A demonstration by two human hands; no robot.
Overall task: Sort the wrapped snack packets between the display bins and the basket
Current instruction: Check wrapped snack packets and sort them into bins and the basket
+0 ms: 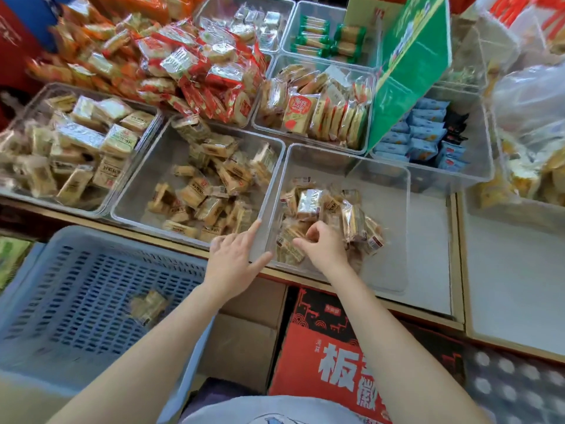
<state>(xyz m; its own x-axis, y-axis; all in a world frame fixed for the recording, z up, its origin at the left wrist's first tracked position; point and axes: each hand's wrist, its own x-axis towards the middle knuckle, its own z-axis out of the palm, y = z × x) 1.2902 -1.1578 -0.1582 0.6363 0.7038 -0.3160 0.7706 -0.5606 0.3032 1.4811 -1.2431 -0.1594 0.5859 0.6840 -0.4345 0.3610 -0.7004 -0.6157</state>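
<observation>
The sorting looks barely begun; the pale blue perforated plastic basket (91, 289) at the lower left holds only a small clump of clear-wrapped tan snack packets (149, 305) on its slotted floor, while the clear rectangular plastic display bin (394, 191) in front of the person still carries a loose heap of clear-wrapped brown biscuit packets (324, 209) toward its near left corner; the neighbouring clear plastic bin (159, 160) to the left is roughly half covered with similar tan packets (208, 191), so I judge most of the moving is still ahead, though which packets belong where cannot be read from this view.

The right hand (321, 244) is inside the front bin, low over the near edge of the heap; its fingers (315, 231) are curled in and bunched against the packets beneath them, apparently pinching one, but the knuckles hide the fingertips and I cannot tell whether a packet is truly held; the rest of the heap lies just beyond and to the right of that hand, touching it.

The left hand (235, 258) is spread and holds nothing; its index finger (253, 229) lies straight along the shared rim between the two near bins, the thumb reaching toward the front bin's wall, seemingly steadying it; the basket sits just to the left of this hand, well placed for a short carry.
</observation>
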